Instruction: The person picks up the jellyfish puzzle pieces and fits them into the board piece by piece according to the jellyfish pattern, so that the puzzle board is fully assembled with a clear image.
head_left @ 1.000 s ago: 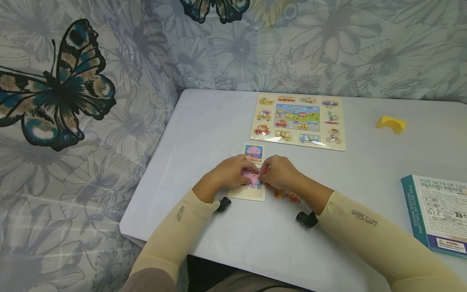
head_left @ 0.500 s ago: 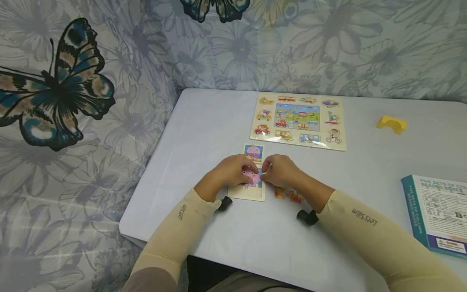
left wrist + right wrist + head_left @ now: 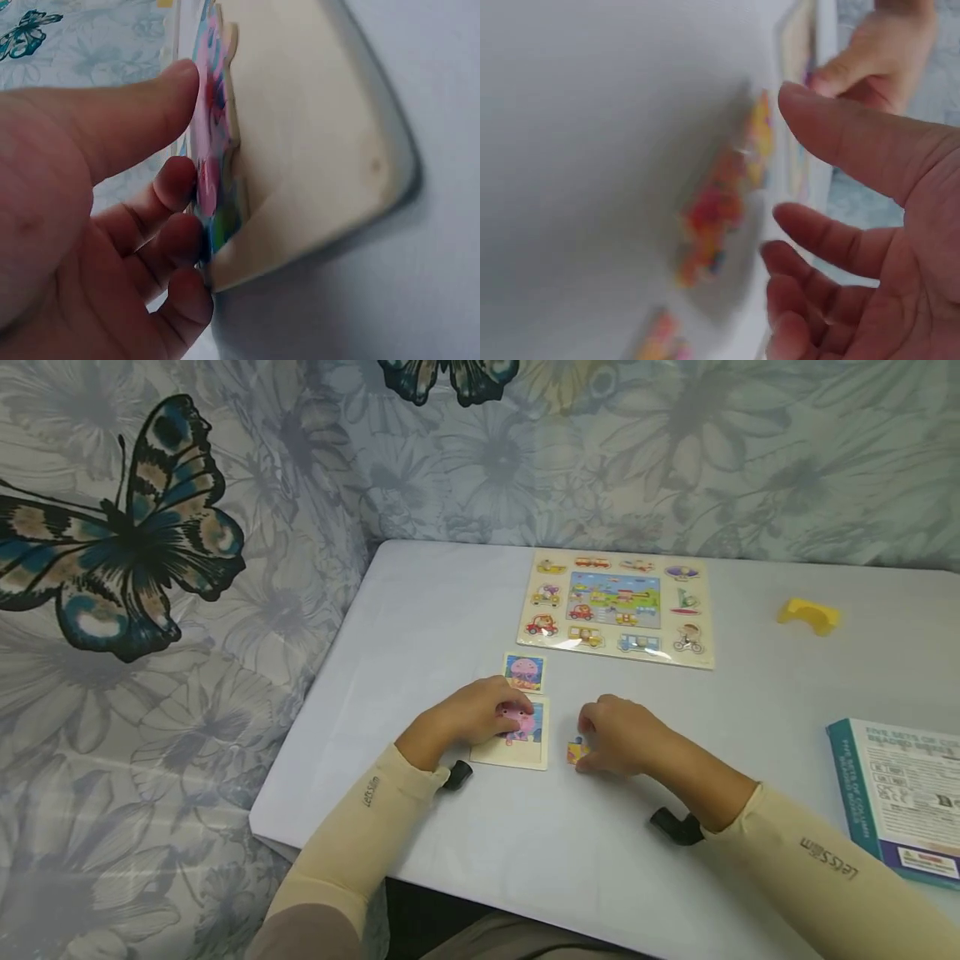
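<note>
A pale flowered backdrop (image 3: 675, 468) with printed butterflies stands behind and to the left of the white table (image 3: 420, 610); on the table's far side lies a vehicle puzzle board (image 3: 666, 610); a teal-edged box (image 3: 900, 793) covered in print lies at the right, cut off by the view's edge; two cream sleeves reach in from the near side. The left hand (image 3: 480, 708) rests over a small wooden puzzle tray (image 3: 521, 757), thumb nearly straight and fingers loosely bent, their tips at the pink figure (image 3: 204, 142) set in the tray; the right hand (image 3: 622, 737) is loosely spread, thumb well parted from the bent fingers, with nothing in its hold; a yellow arched block (image 3: 810, 615) lies well apart at the far right; a jellyfish card (image 3: 524, 670) lies just beyond the tray; orange-and-yellow loose pieces (image 3: 712, 206), blurred, lie beside the right hand; whether it touches them I cannot tell.
</note>
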`<state>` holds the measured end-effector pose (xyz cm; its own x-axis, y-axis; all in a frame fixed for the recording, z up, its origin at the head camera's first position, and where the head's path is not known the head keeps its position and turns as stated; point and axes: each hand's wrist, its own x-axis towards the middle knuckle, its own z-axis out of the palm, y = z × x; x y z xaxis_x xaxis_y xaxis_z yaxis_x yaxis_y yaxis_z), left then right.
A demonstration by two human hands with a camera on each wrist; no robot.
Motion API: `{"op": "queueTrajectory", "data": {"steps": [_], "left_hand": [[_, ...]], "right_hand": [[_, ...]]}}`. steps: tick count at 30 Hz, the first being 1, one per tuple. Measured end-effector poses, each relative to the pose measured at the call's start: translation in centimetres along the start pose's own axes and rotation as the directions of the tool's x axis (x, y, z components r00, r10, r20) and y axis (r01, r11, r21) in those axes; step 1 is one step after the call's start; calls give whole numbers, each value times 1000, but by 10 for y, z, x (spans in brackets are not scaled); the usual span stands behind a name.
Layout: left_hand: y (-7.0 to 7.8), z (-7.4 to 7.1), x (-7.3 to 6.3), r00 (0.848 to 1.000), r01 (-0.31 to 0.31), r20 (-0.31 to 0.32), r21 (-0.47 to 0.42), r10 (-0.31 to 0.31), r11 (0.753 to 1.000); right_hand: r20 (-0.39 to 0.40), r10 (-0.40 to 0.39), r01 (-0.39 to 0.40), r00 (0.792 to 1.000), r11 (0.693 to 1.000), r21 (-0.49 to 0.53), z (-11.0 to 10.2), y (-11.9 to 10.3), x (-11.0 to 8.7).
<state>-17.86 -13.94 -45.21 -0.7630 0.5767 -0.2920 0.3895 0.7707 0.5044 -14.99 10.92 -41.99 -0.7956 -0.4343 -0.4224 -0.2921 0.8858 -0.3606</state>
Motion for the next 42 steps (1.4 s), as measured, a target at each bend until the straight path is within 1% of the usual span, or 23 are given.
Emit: {"op": "queueTrajectory", "data": {"steps": [3, 7, 9, 12, 14, 16, 18, 21, 24, 27, 31, 36, 38, 39, 40, 42], "left_hand": [[-5, 0, -2, 999, -25, 22, 26, 25, 999], [-9, 0, -6, 998, -47, 40, 25, 46, 999], [-9, -3, -10, 999, -45, 25, 6, 45, 999], [-11, -7, -16, 999, 2, -34, 4, -2, 1000], [-14, -10, -19, 996, 54, -77, 19, -53, 998], [-18, -12, -21, 990, 102, -103, 48, -96, 994], [-22, -12, -22, 987, 128, -104, 74, -120, 989], [-27, -11, -21, 986, 148, -93, 89, -140, 985], [-29, -9, -19, 985, 147, -99, 79, -139, 986], [-28, -8, -18, 986, 134, -113, 69, -126, 989], [-26, -7, -16, 987, 120, -120, 69, -111, 990], [-25, -7, -16, 985, 129, -125, 57, -121, 990], [-25, -7, -17, 983, 139, -125, 51, -131, 989], [-25, -8, -17, 983, 143, -125, 49, -136, 988], [-25, -8, -18, 982, 147, -124, 48, -141, 988], [-26, -9, -19, 981, 152, -126, 44, -145, 987]], "right_hand": [[-37, -1, 1, 999, 1000, 0, 9, 3, -3], [-71, -1, 3, 997, 999, 32, 16, 7, -4], [-78, -6, 10, 997, 999, 49, 17, 7, -6], [-101, -25, 33, 995, 996, 79, 16, 4, -10], [-113, -48, 59, 992, 993, 100, 15, -3, -9], [-122, -80, 94, 989, 990, 109, 15, -13, -6], [-116, -112, 125, 987, 986, 109, 17, -26, -1], [-105, -167, 177, 980, 981, 86, 23, -47, 8], [-103, -210, 217, 972, 974, 63, 29, -63, 19], [-114, -233, 239, 966, 970, 41, 34, -72, 30], [-137, -252, 255, 958, 967, 6, 36, -78, 39], [-145, -261, 261, 954, 965, -20, 35, -80, 41], [-164, -293, 290, 942, 956, -43, 34, -79, 38], [-178, -322, 316, 930, 947, -63, 34, -79, 36], [-192, -362, 351, 912, 932, -91, 34, -78, 34], [-206, -449, 424, 869, 892, -157, 37, -75, 30]]}}
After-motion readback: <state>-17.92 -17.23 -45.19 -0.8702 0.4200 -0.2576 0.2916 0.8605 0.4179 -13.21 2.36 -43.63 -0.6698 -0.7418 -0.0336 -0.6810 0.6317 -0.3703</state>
